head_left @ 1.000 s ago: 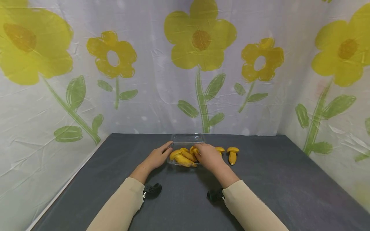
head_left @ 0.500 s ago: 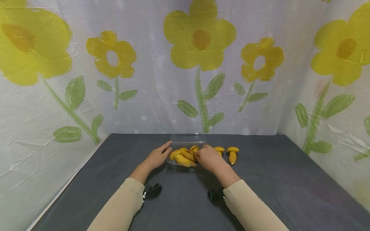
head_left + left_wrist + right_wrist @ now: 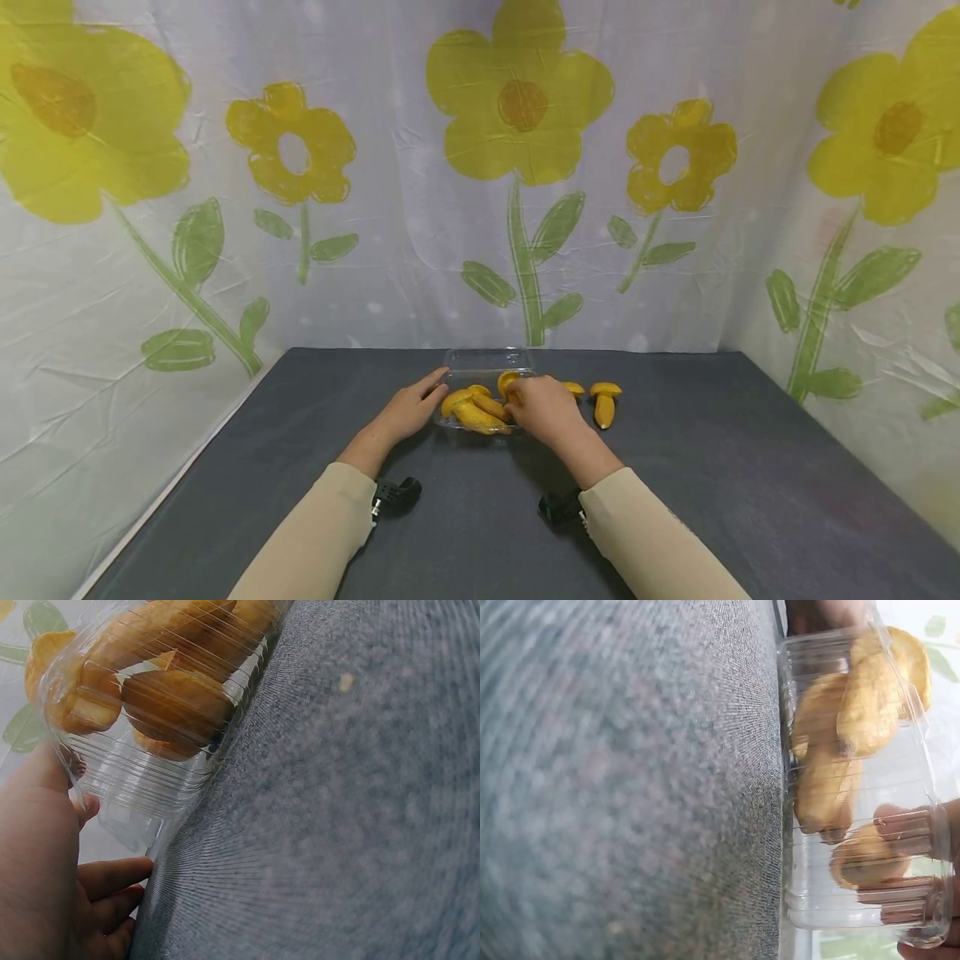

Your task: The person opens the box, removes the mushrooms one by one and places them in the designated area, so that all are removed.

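Note:
A clear hinged plastic box (image 3: pixel 448 423) sits at the middle of the table, its lid laid back, with several yellow mushrooms (image 3: pixel 480 415) inside. My left hand (image 3: pixel 406 410) rests against the box's left end. In the left wrist view its fingers (image 3: pixel 112 877) reach out beside the end wall, with the thumb side at the rim. Over the right end of the box, my right hand (image 3: pixel 546 407) pinches a mushroom (image 3: pixel 507 382) by its lower part. Through the wall in the right wrist view, fingertips (image 3: pixel 904 829) show around that mushroom (image 3: pixel 868 859); part of it is hidden.
Two mushrooms lie on the dark tabletop to the right: one (image 3: pixel 574 388) partly behind my right hand, the other (image 3: pixel 603 405) fully visible, cap away from me. A flower-printed curtain (image 3: pixel 375 275) hangs along the table's back and sides.
The pinched mushroom has shifted slightly within the right end of the box, its cap now a little farther back and right. My right fingers have adjusted on it. The left hand stays put.

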### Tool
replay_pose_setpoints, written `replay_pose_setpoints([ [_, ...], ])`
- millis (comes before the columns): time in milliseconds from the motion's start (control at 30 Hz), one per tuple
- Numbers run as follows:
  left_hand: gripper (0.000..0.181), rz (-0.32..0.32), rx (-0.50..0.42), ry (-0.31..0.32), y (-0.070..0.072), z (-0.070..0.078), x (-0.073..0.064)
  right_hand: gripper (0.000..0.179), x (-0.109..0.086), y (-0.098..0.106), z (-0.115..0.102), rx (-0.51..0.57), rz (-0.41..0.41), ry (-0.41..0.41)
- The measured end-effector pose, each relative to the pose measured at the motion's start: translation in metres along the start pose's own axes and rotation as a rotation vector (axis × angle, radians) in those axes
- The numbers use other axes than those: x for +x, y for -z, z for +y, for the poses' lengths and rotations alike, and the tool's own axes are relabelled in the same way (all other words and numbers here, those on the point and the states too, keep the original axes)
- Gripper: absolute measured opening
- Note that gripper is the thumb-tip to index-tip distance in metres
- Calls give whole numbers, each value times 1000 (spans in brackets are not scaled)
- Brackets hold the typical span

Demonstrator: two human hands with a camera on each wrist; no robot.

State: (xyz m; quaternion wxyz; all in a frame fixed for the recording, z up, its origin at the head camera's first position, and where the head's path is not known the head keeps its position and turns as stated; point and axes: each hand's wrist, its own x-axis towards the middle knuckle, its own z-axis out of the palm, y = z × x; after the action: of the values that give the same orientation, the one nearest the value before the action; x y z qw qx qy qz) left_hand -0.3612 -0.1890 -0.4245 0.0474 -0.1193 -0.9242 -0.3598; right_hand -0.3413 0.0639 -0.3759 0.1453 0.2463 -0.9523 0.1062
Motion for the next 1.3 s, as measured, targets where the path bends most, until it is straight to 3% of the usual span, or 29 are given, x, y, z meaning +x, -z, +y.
replay_pose_setpoints([
  [233, 49, 6, 1, 7, -1, 0, 1, 19, -1, 4, 0, 115, 137, -106],
  [433, 49, 1, 11, 7, 0, 1, 0, 17, -3, 16, 2, 270, 144, -204],
  [567, 49, 2, 14, 8, 0, 0, 0, 22, -2, 21, 6, 401, 114, -264],
  [767, 49, 6, 20, 13, -2, -2, 2, 43, -1, 27, 14, 568, 35, -295],
  [1100, 57, -1, 20, 3, -1, -2, 2, 55, -1, 45, 28, 629, -90, -279],
  [1300, 59, -5, 19, -4, 1, -1, 0, 55, -3, 55, 41, 681, -133, -341],
])
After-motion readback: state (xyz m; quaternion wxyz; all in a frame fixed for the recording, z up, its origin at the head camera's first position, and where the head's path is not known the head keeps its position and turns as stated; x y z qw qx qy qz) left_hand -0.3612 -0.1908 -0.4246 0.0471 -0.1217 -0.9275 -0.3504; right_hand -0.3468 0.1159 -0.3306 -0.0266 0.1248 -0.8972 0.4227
